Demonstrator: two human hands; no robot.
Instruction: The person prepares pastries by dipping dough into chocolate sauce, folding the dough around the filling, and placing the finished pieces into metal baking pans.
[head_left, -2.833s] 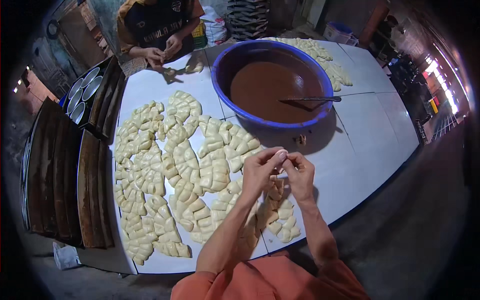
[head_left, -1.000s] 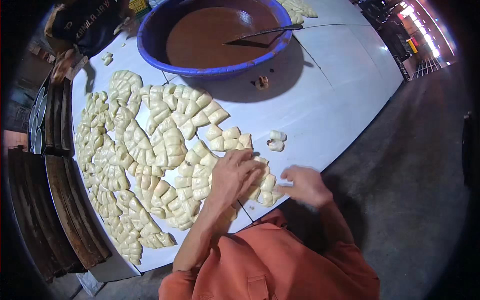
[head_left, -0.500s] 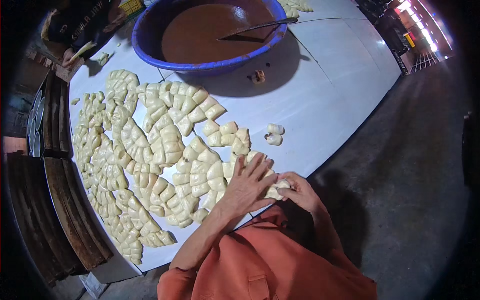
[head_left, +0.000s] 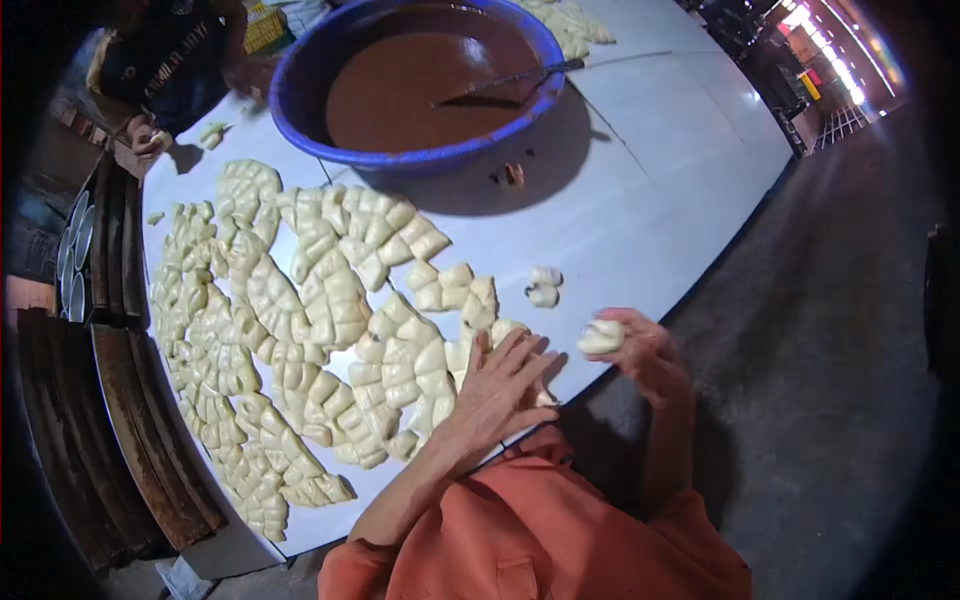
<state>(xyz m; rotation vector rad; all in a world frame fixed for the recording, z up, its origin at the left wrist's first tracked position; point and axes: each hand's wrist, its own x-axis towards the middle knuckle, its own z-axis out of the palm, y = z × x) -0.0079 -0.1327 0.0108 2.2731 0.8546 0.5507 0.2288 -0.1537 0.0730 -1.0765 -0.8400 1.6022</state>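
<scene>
My left hand lies flat with fingers spread on a strip of pale dough pieces near the table's front edge. Its palm and fingers hide part of that strip. Off to the right, above the table edge, my right hand grips a small whitish dough piece between thumb and fingers. Two short dough pieces with dark spots at their ends lie together on the white table. Scored, glossy dough slabs cover the table's left half.
At the back stands a blue basin of brown liquid, a long utensil resting across its rim. A dark-stained scrap lies before it. Another person's hand holds something at the far left. Brown wooden boards flank the table's left.
My right hand has come away from the left one, up and to the right, carrying a dough piece. My left hand stays on the strip. The other person's hand and held item have shifted.
</scene>
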